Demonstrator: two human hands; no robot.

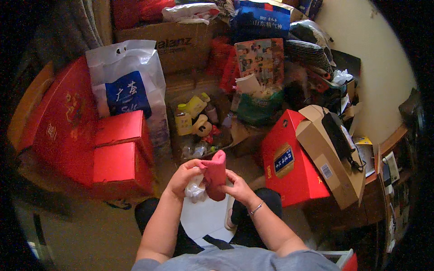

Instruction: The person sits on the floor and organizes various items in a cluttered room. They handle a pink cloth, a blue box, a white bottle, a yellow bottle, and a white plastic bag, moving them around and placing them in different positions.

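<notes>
A pink rolled cloth [216,178] is held up between my two hands, above my lap. My left hand [184,179] grips its left edge near the top. On the other side, the fingers of my right hand [240,188] press against the lower right of the roll. Crumpled white plastic [196,190] hangs just below my left fingers; whether that hand also holds it is unclear. Beyond the cloth, an open container on the floor holds yellow-capped bottles [183,120] and a tan plush toy [201,126].
Red boxes [115,162] and a translucent bag [129,67] stand to the left. At the right, a red gift box [288,166] leans beside an open cardboard box [325,155] with a black adapter [334,135] on it. A green bag [259,108] sits farther back.
</notes>
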